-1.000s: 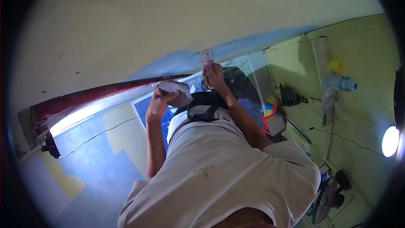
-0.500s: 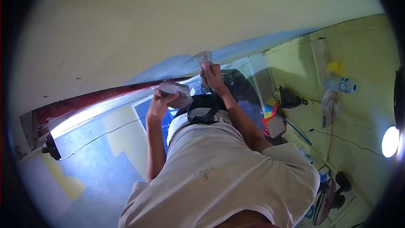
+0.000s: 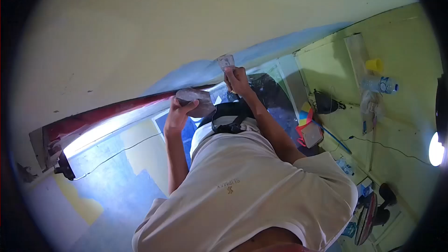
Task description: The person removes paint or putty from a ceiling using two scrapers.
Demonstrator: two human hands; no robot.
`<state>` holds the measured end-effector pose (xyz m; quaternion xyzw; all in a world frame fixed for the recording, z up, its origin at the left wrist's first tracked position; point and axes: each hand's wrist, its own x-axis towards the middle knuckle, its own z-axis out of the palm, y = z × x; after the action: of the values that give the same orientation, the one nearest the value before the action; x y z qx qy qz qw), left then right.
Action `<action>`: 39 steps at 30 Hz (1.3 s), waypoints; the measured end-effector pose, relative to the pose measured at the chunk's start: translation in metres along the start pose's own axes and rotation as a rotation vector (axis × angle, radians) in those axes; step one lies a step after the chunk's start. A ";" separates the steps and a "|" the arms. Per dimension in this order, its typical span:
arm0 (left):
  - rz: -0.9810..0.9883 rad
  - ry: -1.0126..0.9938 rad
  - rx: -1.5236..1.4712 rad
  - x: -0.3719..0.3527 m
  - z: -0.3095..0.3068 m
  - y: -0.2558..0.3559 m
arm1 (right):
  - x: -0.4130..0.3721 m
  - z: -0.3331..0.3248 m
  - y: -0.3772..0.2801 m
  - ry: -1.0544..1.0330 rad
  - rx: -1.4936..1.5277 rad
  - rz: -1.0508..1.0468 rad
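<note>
My right hand [image 3: 238,82] is closed around a putty knife [image 3: 226,60], its thumb pressed on the flat blade. The blade overlaps the lower edge of the blue patch [image 3: 191,71] on the pale wall [image 3: 196,23]. Lower and to the left, my left hand [image 3: 176,115] grips a flat grey-brown plate [image 3: 198,101] by its left side, thumb on its face. The plate is held in front of my waist, near a dark red strip [image 3: 116,108] along the wall's edge.
A bright lamp [image 3: 437,150] shines at the far right, with a cable beside it. A plastic bottle [image 3: 380,84] and yellow cup [image 3: 374,65] are along the right wall. A black bag-like thing [image 3: 325,102] and a blue rod [image 3: 333,138] lie closer. A cable [image 3: 119,157] crosses the left side.
The whole view has shifted slightly with my head. Both hands keep their grips; the putty knife and the plate have tilted a little.
</note>
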<state>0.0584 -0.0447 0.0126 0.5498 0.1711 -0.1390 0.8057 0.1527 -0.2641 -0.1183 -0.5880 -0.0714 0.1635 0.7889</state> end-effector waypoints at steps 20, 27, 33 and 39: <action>0.012 0.031 0.089 0.001 0.004 0.002 | -0.003 0.001 0.019 0.080 0.007 0.072; -0.041 -0.092 0.308 -0.003 -0.004 0.007 | -0.001 0.012 -0.001 0.039 -0.074 0.026; -0.081 -0.141 0.379 0.002 0.001 0.015 | 0.000 0.019 0.010 0.045 -0.013 0.007; -0.119 -0.095 0.383 -0.001 -0.007 0.004 | 0.000 0.030 -0.003 0.079 0.071 0.030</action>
<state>0.0587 -0.0367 0.0138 0.6747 0.1352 -0.2421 0.6840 0.1442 -0.2376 -0.1063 -0.5666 -0.0255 0.1544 0.8090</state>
